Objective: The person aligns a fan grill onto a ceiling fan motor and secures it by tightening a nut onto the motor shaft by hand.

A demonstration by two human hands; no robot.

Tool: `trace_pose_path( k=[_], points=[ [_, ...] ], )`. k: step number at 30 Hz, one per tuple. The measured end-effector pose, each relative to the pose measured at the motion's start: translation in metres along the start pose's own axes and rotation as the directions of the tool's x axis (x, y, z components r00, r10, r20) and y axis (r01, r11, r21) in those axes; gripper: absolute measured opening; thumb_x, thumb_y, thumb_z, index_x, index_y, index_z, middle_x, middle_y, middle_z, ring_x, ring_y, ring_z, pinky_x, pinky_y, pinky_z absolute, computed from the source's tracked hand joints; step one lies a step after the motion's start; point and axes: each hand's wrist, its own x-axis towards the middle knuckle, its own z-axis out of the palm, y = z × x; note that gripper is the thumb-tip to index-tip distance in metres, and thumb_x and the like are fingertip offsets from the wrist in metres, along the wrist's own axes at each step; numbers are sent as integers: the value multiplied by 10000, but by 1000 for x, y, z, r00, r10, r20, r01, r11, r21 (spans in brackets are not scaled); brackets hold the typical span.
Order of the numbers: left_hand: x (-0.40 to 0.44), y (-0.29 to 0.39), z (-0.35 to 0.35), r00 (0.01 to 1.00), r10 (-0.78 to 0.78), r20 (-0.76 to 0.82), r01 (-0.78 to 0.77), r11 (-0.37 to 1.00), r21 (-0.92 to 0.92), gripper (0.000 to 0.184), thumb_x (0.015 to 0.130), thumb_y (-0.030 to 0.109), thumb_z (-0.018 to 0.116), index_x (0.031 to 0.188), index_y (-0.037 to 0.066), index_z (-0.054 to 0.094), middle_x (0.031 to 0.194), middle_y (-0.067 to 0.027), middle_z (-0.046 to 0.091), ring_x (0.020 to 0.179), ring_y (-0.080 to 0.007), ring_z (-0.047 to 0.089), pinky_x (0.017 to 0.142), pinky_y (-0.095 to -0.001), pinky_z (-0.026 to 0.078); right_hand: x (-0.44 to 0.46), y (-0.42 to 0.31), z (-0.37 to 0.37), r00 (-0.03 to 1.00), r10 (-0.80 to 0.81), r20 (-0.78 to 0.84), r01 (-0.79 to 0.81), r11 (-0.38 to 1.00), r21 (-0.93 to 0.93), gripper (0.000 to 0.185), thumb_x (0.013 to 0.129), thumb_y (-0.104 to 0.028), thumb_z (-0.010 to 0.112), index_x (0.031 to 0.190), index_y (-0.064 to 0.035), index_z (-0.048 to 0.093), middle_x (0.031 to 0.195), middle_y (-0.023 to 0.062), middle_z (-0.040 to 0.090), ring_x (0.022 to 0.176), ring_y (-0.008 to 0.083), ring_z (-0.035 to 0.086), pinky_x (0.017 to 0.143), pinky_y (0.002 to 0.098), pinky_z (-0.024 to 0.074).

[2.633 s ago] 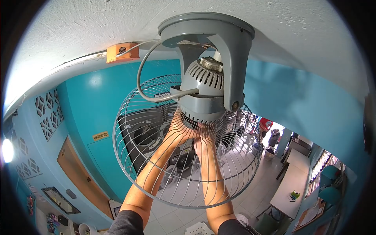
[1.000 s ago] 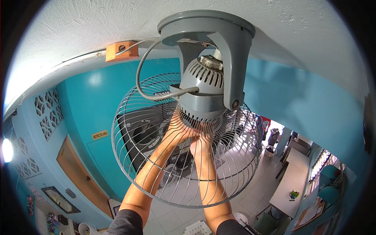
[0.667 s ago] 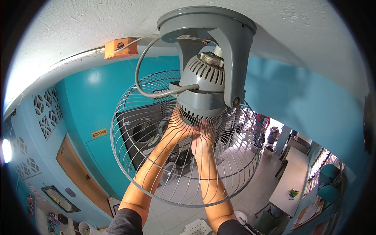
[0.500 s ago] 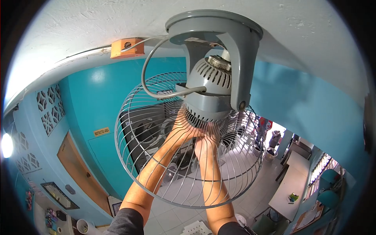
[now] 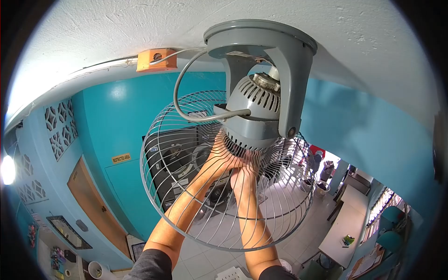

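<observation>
A grey ceiling fan (image 5: 254, 100) hangs tilted from its round mount, its wire guard (image 5: 156, 186) spreading below the motor. Both my arms reach up from below, behind the guard's wires. My left hand (image 5: 223, 156) is curled at the front end of the motor, its fingers up along the slotted rim. Right beside it, my right hand (image 5: 246, 170) is closed just under the motor's front. Wires and the motor housing cover most of the fingertips, so what they grip is hidden. No fan blades show inside the guard.
A grey cable (image 5: 177, 88) loops from the motor to an orange box (image 5: 156, 60) by the ceiling. Below are dark machines (image 5: 175, 156), a long table (image 5: 347, 219) and a white perforated seat (image 5: 233, 274). A person (image 5: 326, 170) stands in the far doorway.
The view has shifted slightly, so the fan appears a little lower and to the right. Both hands stay at the motor's front, with hardly any change in their hold.
</observation>
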Motion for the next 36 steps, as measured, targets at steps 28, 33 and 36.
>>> trace_pose_path(
  k=[28,33,36],
  points=[
    [0,8,-6,996,-91,11,91,984,-153,961,492,567,593,1220,32,266,1246,-148,311,1142,-312,277,972,-389,200,-6,-11,25,998,57,23,-50,968,-246,368,752,-191,567,1075,-79,433,1017,55,497,910,163,502,707,282,454],
    [7,26,-20,978,-150,145,202,852,-482,1142,496,473,711,1243,-100,66,1305,-226,138,1216,-319,136,1011,-330,89,-1,-19,35,975,223,0,-221,965,143,275,781,-233,537,1007,-94,465,952,18,526,831,138,535,686,264,460],
    [4,7,-5,999,-50,6,51,995,-89,931,462,579,610,1180,51,341,1200,-133,377,1096,-315,334,944,-389,253,1,-24,48,964,234,-129,-237,971,-10,241,785,-223,525,965,-75,463,951,9,525,809,115,534,671,251,467]
  ],
)
